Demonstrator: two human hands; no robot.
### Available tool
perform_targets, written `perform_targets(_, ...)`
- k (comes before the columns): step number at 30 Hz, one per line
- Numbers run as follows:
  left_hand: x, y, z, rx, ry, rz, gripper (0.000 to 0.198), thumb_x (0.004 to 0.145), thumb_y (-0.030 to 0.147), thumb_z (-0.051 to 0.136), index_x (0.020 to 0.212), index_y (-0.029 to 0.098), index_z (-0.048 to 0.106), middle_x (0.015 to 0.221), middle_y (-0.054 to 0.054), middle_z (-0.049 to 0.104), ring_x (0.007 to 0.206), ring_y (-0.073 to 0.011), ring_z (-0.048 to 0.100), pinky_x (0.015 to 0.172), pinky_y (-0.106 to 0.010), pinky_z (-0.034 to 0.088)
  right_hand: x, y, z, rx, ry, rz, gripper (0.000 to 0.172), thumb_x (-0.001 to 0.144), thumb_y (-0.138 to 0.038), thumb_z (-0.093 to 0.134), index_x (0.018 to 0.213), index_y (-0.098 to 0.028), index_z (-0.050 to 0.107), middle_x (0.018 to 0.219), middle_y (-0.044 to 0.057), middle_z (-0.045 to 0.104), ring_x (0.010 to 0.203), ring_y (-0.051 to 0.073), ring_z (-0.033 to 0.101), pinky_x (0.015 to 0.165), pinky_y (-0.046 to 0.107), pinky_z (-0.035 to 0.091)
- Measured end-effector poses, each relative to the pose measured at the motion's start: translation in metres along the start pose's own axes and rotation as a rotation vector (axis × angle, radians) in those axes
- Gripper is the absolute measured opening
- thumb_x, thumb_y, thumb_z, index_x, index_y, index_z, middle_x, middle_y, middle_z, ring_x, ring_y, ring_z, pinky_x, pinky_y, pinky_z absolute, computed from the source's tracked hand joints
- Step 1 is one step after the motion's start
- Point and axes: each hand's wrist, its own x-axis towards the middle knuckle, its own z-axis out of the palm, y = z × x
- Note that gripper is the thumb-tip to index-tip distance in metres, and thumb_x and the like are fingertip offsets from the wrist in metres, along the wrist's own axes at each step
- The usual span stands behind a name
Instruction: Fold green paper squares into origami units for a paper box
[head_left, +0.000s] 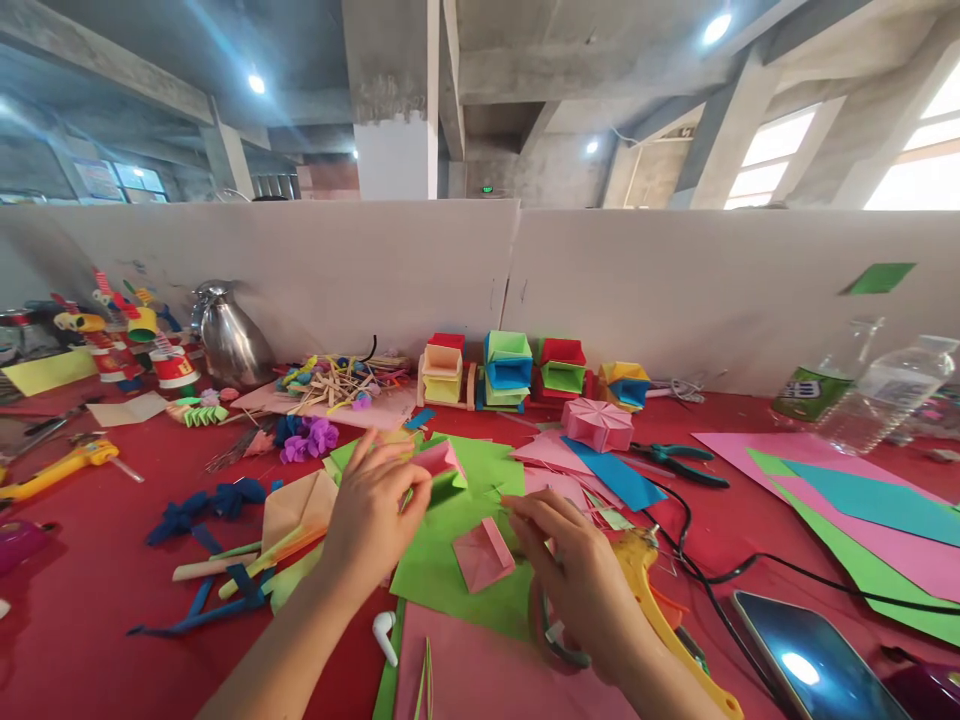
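My left hand is closed on a folded paper piece, pink outside with green showing below. My right hand is bent, its thumb and fingertips pinched close to small green scraps; what they hold, if anything, is too small to name. Beneath the right palm, partly hidden, shows a dark looped handle, perhaps of scissors. Between the hands a folded pink paper square with a raised flap lies on a green paper sheet.
Folded-paper box models stand along the partition. A yellow glue gun, a black cable and a phone lie at right. Pliers rest behind. A white earbud is at front; a steel jug stands back left.
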Motion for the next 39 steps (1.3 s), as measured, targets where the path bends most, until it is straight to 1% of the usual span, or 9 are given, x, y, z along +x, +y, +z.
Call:
perform_targets(5,0.001,-0.015,-0.001,-0.100,-0.062,-0.152,0.012,0.078,0.013,0.054,0.071,0.020,0.059,0.075,0.002,0.067,0.079,-0.0173,0.063,0.102,-0.053,0.029,0.001,0.004,0.011,-0.253,-0.146,0.086,0.027,0.086,-0.021,0.046,0.108,-0.019,0.062,0.087,0.007,0.068,0.083,0.022,0.063,0.066,0.032,0.049)
perform_targets(10,0.001,-0.015,0.002,-0.260,-0.152,-0.254,0.011,0.080,0.016,0.053,0.072,0.020,0.060,0.070,0.004,0.066,0.068,-0.0145,0.061,0.100,-0.049,0.031,0.002,0.001,0.013,-0.231,-0.266,0.151,0.032,0.086,-0.021,0.045,0.114,-0.017,0.061,0.077,0.006,0.067,0.071,0.019,0.063,0.062,0.029,0.047)
perform_targets(13,0.001,-0.015,0.001,-0.428,-0.209,-0.373,0.010,0.080,0.019,0.051,0.079,0.019,0.061,0.073,0.001,0.065,0.073,-0.0162,0.061,0.082,-0.036,0.046,0.001,0.003,0.012,-0.163,-0.235,0.201,0.032,0.087,-0.022,0.044,0.114,-0.019,0.061,0.073,0.003,0.065,0.065,0.018,0.061,0.057,0.027,0.045)
perform_targets(18,-0.002,-0.004,-0.002,-0.683,-0.440,-0.505,0.009,0.080,0.023,0.053,0.088,0.019,0.054,0.077,0.001,0.062,0.072,-0.0139,0.059,0.065,-0.023,0.043,-0.001,0.002,0.006,0.125,-0.067,0.049,0.030,0.084,-0.032,0.055,0.113,-0.022,0.059,0.085,0.004,0.060,0.075,0.016,0.057,0.067,0.027,0.047)
perform_targets(22,-0.005,0.010,-0.003,-0.674,-0.542,-0.439,0.013,0.081,0.025,0.055,0.092,0.021,0.049,0.074,0.003,0.059,0.069,-0.0133,0.057,0.063,-0.022,0.041,-0.002,-0.005,0.003,0.281,-0.157,-0.003,0.021,0.082,-0.029,0.060,0.102,-0.025,0.063,0.089,0.003,0.058,0.082,0.016,0.055,0.074,0.028,0.045)
perform_targets(27,-0.005,0.012,0.001,-0.555,-0.442,-0.377,0.007,0.081,0.015,0.050,0.084,0.021,0.049,0.081,0.001,0.057,0.077,-0.0148,0.056,0.072,-0.025,0.042,0.000,-0.007,0.001,0.310,-0.233,0.006,0.012,0.083,-0.017,0.057,0.074,-0.021,0.063,0.085,0.002,0.056,0.083,0.016,0.053,0.075,0.028,0.042)
perform_targets(33,-0.001,0.014,-0.004,-0.585,-0.384,-0.090,0.012,0.083,0.028,0.057,0.093,0.022,0.057,0.102,-0.004,0.060,0.104,-0.0209,0.051,0.094,-0.034,0.037,-0.001,-0.004,0.005,0.391,-0.183,0.116,0.012,0.083,-0.016,0.055,0.073,-0.020,0.061,0.080,0.001,0.053,0.072,0.013,0.051,0.065,0.024,0.041)
perform_targets(36,0.000,0.019,-0.005,-0.547,-0.430,0.043,0.016,0.076,0.030,0.067,0.087,0.021,0.060,0.092,-0.003,0.064,0.098,-0.0213,0.053,0.094,-0.035,0.036,-0.001,-0.002,0.008,0.408,-0.148,0.126,0.011,0.082,-0.017,0.055,0.073,-0.020,0.062,0.078,0.000,0.053,0.072,0.013,0.052,0.064,0.024,0.041)
perform_targets(39,-0.002,0.018,-0.002,-0.481,-0.402,0.018,0.007,0.082,0.022,0.059,0.076,0.020,0.058,0.080,-0.001,0.063,0.089,-0.0186,0.055,0.089,-0.034,0.039,0.001,0.000,0.007,0.398,-0.119,0.141,0.012,0.084,-0.025,0.053,0.082,-0.021,0.064,0.079,0.001,0.059,0.074,0.014,0.056,0.066,0.025,0.043)
